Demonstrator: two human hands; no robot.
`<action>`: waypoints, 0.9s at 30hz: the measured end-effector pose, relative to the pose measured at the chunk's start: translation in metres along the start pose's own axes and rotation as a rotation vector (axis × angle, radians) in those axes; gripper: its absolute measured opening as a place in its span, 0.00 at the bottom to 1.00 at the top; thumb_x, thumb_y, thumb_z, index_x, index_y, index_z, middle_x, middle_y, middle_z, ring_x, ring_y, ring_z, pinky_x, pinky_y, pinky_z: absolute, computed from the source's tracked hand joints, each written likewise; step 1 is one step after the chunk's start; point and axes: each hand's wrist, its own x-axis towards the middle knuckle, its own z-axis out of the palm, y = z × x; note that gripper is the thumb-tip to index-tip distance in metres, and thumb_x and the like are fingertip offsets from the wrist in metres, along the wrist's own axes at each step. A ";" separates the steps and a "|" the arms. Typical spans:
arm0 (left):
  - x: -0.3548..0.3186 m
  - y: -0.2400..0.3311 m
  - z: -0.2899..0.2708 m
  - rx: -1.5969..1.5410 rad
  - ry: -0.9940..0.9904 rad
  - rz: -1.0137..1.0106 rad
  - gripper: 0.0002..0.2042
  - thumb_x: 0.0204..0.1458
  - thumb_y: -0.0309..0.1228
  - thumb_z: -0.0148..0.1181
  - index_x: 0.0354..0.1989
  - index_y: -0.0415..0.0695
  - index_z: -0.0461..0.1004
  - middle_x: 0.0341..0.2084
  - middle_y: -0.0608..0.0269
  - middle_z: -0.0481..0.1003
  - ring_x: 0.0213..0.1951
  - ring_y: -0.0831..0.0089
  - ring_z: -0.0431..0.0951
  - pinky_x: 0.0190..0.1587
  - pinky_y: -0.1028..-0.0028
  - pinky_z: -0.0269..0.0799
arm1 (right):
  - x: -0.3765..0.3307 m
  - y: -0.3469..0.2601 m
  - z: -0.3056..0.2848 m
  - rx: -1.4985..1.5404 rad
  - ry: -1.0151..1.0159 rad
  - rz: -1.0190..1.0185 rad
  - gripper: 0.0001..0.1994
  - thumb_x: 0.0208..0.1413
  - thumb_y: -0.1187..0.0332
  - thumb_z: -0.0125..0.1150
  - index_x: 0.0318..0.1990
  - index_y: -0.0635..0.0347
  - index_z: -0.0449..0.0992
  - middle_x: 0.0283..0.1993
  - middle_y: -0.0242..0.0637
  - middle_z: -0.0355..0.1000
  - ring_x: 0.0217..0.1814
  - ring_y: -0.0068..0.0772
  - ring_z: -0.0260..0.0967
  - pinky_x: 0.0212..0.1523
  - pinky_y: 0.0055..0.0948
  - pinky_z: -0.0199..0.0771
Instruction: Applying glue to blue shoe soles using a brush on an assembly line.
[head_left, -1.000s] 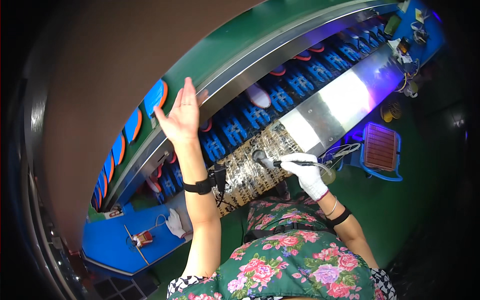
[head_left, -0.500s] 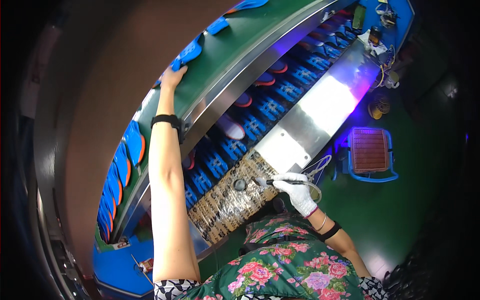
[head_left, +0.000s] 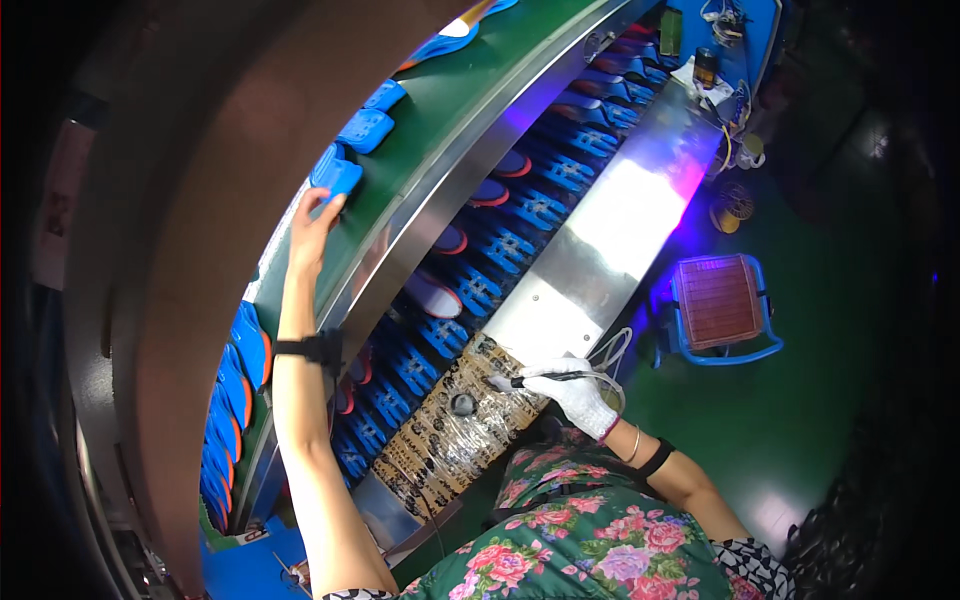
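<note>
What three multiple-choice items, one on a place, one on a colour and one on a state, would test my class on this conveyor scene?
1. Where is the left hand?
A on the blue shoe sole on the green upper belt
B on the flowered lap
C on the stool

2. What colour is the glove on the right hand?
A black
B white
C red

3. The right hand is
A empty
B flat, open
C closed around a thin dark pen-like tool

A: fingers touch the sole. B: glove is white. C: fingers wrap the tool.

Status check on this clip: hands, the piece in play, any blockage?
Left hand stretched up, fingers on a blue sole on the green belt. Gloved right hand grips a thin black tool over the wrapped ledge. Nothing blocking the reach.
</note>
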 end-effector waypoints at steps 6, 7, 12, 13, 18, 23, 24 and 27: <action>-0.111 -0.010 -0.037 -0.405 0.211 0.019 0.08 0.65 0.35 0.60 0.39 0.44 0.73 0.39 0.66 0.70 0.46 0.77 0.72 0.56 0.63 0.73 | -0.005 -0.009 0.008 0.043 -0.045 0.044 0.10 0.57 0.74 0.68 0.46 0.66 0.83 0.45 0.36 0.82 0.47 0.24 0.77 0.51 0.24 0.77; -0.140 -0.024 -0.054 -0.296 0.253 -0.022 0.07 0.64 0.34 0.61 0.37 0.45 0.72 0.41 0.66 0.71 0.43 0.79 0.71 0.52 0.70 0.73 | -0.006 -0.017 0.013 0.015 -0.059 0.017 0.10 0.57 0.74 0.68 0.46 0.66 0.83 0.45 0.36 0.82 0.47 0.24 0.77 0.51 0.24 0.76; -0.260 0.000 0.005 -0.285 0.413 0.018 0.30 0.52 0.18 0.62 0.65 0.41 0.61 0.62 0.53 0.64 0.58 0.66 0.70 0.60 0.67 0.68 | -0.009 -0.035 0.029 -0.056 -0.024 -0.119 0.09 0.57 0.74 0.67 0.44 0.65 0.85 0.44 0.37 0.83 0.46 0.25 0.77 0.50 0.25 0.76; -0.274 -0.001 0.014 -0.333 0.419 0.001 0.35 0.50 0.17 0.62 0.69 0.41 0.56 0.63 0.52 0.63 0.60 0.63 0.69 0.63 0.65 0.66 | -0.011 -0.041 0.034 -0.012 -0.021 -0.119 0.09 0.57 0.74 0.67 0.44 0.65 0.85 0.44 0.37 0.82 0.46 0.25 0.77 0.49 0.25 0.76; -0.301 -0.054 0.034 -0.702 0.364 -0.331 0.31 0.49 0.23 0.61 0.65 0.36 0.62 0.53 0.52 0.74 0.53 0.61 0.77 0.59 0.62 0.73 | -0.025 -0.082 0.065 -0.299 -0.070 -0.393 0.10 0.56 0.80 0.63 0.46 0.67 0.83 0.48 0.39 0.82 0.50 0.29 0.78 0.52 0.32 0.77; -0.328 -0.052 0.060 -1.066 0.215 -0.631 0.23 0.46 0.28 0.60 0.52 0.32 0.71 0.38 0.50 0.80 0.38 0.59 0.83 0.49 0.60 0.80 | -0.017 -0.109 0.097 -0.097 -0.172 -0.319 0.10 0.55 0.80 0.65 0.46 0.66 0.82 0.47 0.41 0.81 0.51 0.31 0.78 0.54 0.31 0.77; -0.337 -0.063 0.060 -1.101 0.150 -0.694 0.24 0.46 0.28 0.61 0.54 0.32 0.71 0.40 0.51 0.80 0.39 0.59 0.83 0.50 0.60 0.79 | -0.013 -0.107 0.099 -0.092 -0.225 -0.368 0.11 0.56 0.78 0.67 0.47 0.65 0.81 0.48 0.40 0.80 0.52 0.30 0.77 0.56 0.30 0.76; -0.359 -0.067 0.081 -1.123 0.099 -0.619 0.34 0.43 0.26 0.64 0.63 0.35 0.64 0.51 0.50 0.76 0.50 0.59 0.79 0.56 0.60 0.76 | -0.012 -0.121 0.115 -0.197 -0.236 -0.507 0.08 0.50 0.79 0.71 0.39 0.65 0.83 0.44 0.42 0.82 0.46 0.32 0.80 0.49 0.31 0.80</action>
